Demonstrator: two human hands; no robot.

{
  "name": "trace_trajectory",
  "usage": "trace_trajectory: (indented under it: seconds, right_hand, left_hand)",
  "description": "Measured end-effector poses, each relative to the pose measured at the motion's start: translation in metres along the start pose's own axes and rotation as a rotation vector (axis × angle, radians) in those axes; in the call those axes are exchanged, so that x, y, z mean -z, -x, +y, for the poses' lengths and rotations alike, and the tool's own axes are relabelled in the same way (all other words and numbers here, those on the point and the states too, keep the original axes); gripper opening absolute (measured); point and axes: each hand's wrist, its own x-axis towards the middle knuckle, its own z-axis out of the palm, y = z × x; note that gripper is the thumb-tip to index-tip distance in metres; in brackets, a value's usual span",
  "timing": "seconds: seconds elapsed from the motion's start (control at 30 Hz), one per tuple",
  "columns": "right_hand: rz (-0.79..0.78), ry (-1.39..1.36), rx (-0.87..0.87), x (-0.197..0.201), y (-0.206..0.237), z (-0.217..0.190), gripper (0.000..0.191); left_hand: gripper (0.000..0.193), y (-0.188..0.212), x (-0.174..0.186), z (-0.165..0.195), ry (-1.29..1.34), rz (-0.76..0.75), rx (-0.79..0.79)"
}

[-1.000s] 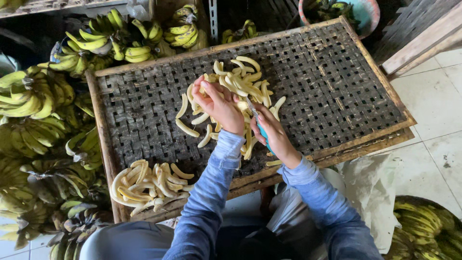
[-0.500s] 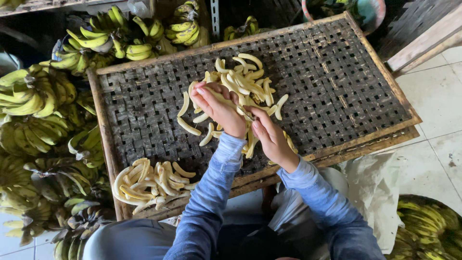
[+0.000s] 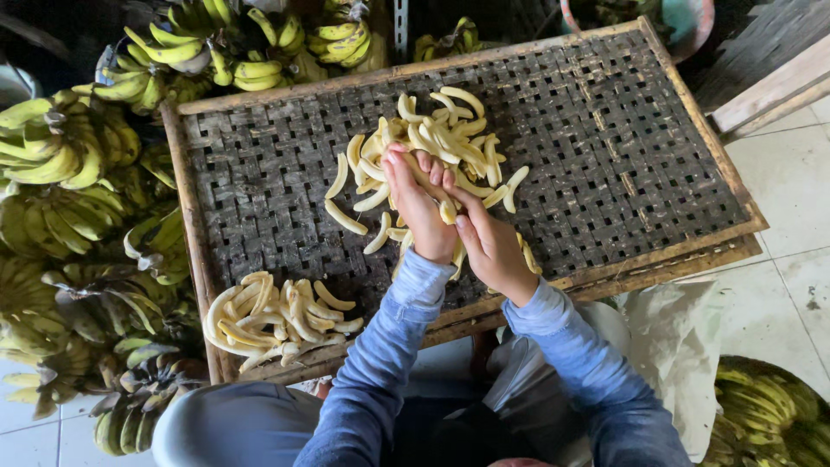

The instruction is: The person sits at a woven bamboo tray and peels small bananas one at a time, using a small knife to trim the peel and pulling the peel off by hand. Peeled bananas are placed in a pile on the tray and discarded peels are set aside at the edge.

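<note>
Resting on the central pile of peeled bananas, the left hand lies flat with fingers extended, palm down, gripping nothing. Right hand sits just beside it, fingers curled loosely over strips at the pile's near edge; whether it grasps one cannot be told. Versus a second ago, both hands sit slightly higher on the woven tray; the blue object once near the right hand is hidden. A second peeled heap lies at the tray's near-left corner. Unpeeled bunches flank the left. No labels visible.
</note>
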Motion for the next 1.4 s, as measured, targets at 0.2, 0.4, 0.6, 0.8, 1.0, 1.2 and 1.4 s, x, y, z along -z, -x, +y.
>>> trace_trajectory:
  seconds: [0.2, 0.4, 0.6, 0.8, 1.0, 1.2, 1.4]
  right_hand:
    - [0.074, 0.162, 0.173, -0.003, -0.01, 0.007, 0.043]
    - [0.103, 0.35, 0.301, -0.005, -0.02, 0.021, 0.047]
    - [0.076, 0.43, 0.276, -0.014, -0.028, 0.05, 0.041]
    - [0.041, 0.587, 0.077, -0.025, -0.042, 0.088, 0.046]
    - [0.0, 0.701, -0.264, -0.006, -0.052, 0.123, 0.064]
    - [-0.11, 0.859, -0.298, -0.003, -0.049, 0.164, 0.066]
    - [-0.035, 0.898, -0.203, 0.004, -0.042, 0.186, 0.068]
  left_hand:
    - [0.022, -0.004, 0.037, -0.013, 0.062, 0.104, 0.293]
    - [0.025, -0.021, 0.08, -0.027, 0.191, 0.112, 0.592]
    - [0.025, -0.028, 0.121, -0.039, 0.229, 0.215, 0.704]
    - [0.035, -0.044, 0.174, -0.063, 0.095, -0.202, 0.731]
    - [0.06, -0.065, 0.16, -0.069, -0.935, -0.093, 0.556]
    - [0.065, -0.101, 0.197, 0.01, -2.329, -0.399, 0.128]
    - [0.063, -0.075, 0.3, 0.21, -2.784, -0.479, 0.217]
